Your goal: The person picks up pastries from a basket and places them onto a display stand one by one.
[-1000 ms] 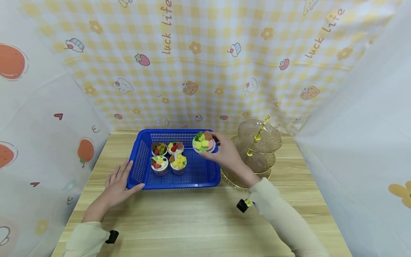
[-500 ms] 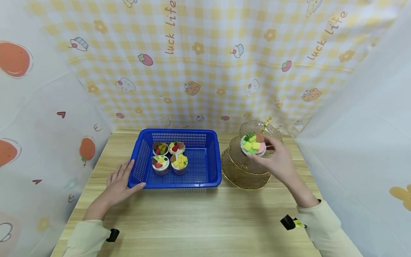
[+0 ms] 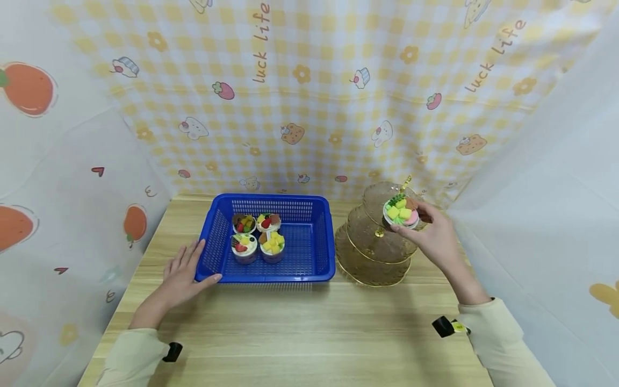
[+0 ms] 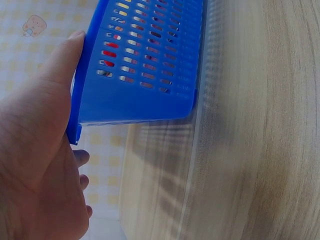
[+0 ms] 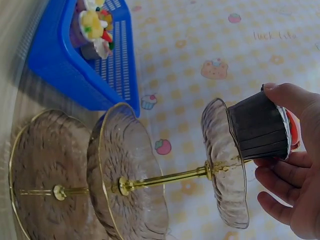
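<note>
Black-walled dessert cup (image 5: 260, 127) with fruit-like topping, held right of centre in the head view, over the top tier (image 5: 225, 189) of a translucent, gold-edged stand (image 3: 372, 274); base touching the tier or just above, cannot tell which. Pinched between thumb and fingers (image 5: 285, 187) of the right hand (image 3: 437, 241). Scalloped tier edge running on to the left and behind the cup; wider lower tiers jutting out below. Hardly any gap between the bottom tier and the right rim of the blue basket (image 3: 266, 279). In its left half, four similar cups (image 3: 272, 246); room to their right. Left hand (image 3: 181, 277) at the basket's lower-left corner, fingers extended, thumb spread away. Broad stretch of tabletop (image 3: 309, 333) along the bottom of the frame. Since half a second ago, cup shifted slightly right and upward; left hand unmoved at its corner.
</note>
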Available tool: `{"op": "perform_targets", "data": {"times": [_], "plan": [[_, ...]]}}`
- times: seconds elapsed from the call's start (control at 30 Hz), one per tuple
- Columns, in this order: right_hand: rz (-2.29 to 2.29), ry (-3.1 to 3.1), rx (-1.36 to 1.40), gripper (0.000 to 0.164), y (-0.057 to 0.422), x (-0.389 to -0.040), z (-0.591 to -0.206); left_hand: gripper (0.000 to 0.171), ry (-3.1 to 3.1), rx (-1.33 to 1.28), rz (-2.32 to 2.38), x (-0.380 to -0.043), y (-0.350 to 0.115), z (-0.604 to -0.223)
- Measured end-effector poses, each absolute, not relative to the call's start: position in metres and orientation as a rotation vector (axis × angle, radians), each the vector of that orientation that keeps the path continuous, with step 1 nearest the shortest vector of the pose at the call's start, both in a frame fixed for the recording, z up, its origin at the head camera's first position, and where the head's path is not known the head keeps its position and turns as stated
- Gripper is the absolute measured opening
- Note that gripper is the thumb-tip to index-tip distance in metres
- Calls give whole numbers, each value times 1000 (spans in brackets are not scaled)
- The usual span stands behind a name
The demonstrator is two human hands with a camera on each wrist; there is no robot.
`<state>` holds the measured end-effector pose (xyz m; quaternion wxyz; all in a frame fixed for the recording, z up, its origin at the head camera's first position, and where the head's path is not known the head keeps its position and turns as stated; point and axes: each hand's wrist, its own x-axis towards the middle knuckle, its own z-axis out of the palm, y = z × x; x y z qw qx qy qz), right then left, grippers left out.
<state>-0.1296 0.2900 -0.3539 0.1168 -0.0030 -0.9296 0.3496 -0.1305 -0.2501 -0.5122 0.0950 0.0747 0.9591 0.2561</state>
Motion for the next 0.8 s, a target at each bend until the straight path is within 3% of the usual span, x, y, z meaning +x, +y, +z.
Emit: {"op": "perform_targets", "data": {"times": [0.8], "plan": [[856,-2700,44,67,297,-144,-379,110,2852,216,752,-130,-250,-512]]}}
